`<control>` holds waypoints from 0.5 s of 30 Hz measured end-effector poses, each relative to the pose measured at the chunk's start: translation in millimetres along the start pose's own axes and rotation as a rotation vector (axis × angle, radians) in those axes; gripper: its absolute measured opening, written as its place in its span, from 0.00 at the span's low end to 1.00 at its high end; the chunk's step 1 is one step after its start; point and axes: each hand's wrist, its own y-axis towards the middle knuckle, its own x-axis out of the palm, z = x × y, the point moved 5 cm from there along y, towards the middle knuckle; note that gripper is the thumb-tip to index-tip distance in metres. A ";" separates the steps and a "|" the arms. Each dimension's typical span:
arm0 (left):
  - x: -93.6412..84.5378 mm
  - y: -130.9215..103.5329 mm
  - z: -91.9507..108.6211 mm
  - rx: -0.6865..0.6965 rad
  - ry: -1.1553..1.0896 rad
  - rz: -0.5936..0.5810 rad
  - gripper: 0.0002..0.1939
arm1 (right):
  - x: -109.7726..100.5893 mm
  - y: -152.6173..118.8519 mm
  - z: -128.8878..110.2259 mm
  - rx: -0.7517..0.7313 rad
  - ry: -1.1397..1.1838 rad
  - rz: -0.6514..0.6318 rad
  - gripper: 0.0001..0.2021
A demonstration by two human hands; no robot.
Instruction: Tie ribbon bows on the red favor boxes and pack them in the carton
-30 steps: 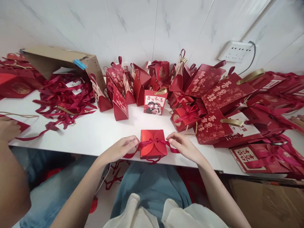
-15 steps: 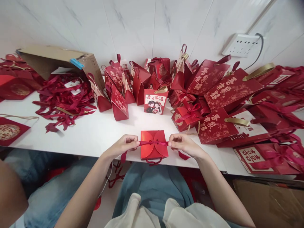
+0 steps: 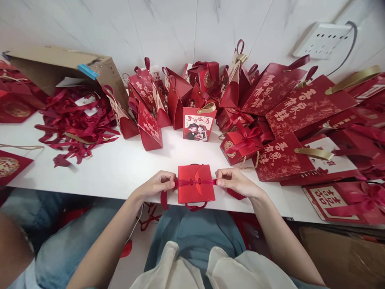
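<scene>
A small red gift box (image 3: 197, 194) lies at the table's front edge, its curved top flaps drawn together. A dark red ribbon (image 3: 207, 182) runs across the top through two holes. On the left side of the box, my left hand (image 3: 160, 183) pinches one end of the ribbon, with a loose tail hanging below. My right hand (image 3: 234, 182) pinches the other end on the right side, and its tail trails under the fingers. The ribbon is taut between both hands. Red cord handles stick out at the box's front and back.
A heap of dark red ribbons (image 3: 76, 122) spills from a cardboard box (image 3: 72, 60) at the left. Several red gift boxes crowd the back and right, including one with a cartoon couple (image 3: 198, 124). A power strip (image 3: 325, 40) hangs on the wall. Another person's jeans (image 3: 75, 233) show at left.
The ribbon has been pulled tighter, and the box's flaps have drawn closer together over its top. The head view has shifted slightly.
</scene>
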 end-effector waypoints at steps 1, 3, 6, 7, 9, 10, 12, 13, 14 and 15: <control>0.2 0.2 -0.9 -0.004 -0.004 -0.008 0.29 | 0.4 0.7 1.7 0.000 0.004 -0.005 0.24; 0.7 0.3 -2.3 -0.012 -0.010 -0.019 0.29 | 0.8 1.8 4.8 -0.001 0.013 -0.012 0.24; 1.7 0.3 -3.3 -0.016 -0.019 -0.021 0.30 | 0.5 3.1 8.4 -0.013 0.030 -0.028 0.24; 2.0 0.3 -3.3 -0.014 -0.022 -0.020 0.30 | 0.6 3.6 9.0 -0.019 0.038 -0.037 0.23; 2.6 0.6 -3.1 -0.011 -0.021 -0.020 0.30 | 1.1 5.0 9.7 -0.024 0.058 -0.056 0.23; 2.8 0.9 -2.9 -0.010 -0.019 -0.020 0.30 | 1.7 5.9 9.7 -0.022 0.069 -0.063 0.23; 3.1 1.5 -2.6 -0.010 -0.009 -0.023 0.30 | 3.5 7.9 9.4 -0.016 0.089 -0.069 0.24; 3.1 1.9 -2.5 -0.010 -0.004 -0.024 0.30 | 4.5 9.0 9.1 -0.013 0.096 -0.068 0.24; 3.2 2.4 -2.3 -0.011 0.002 -0.024 0.30 | 5.7 10.0 8.9 -0.011 0.101 -0.067 0.24; 3.3 2.9 -2.0 -0.011 0.009 -0.024 0.30 | 6.9 11.0 8.7 -0.010 0.104 -0.066 0.24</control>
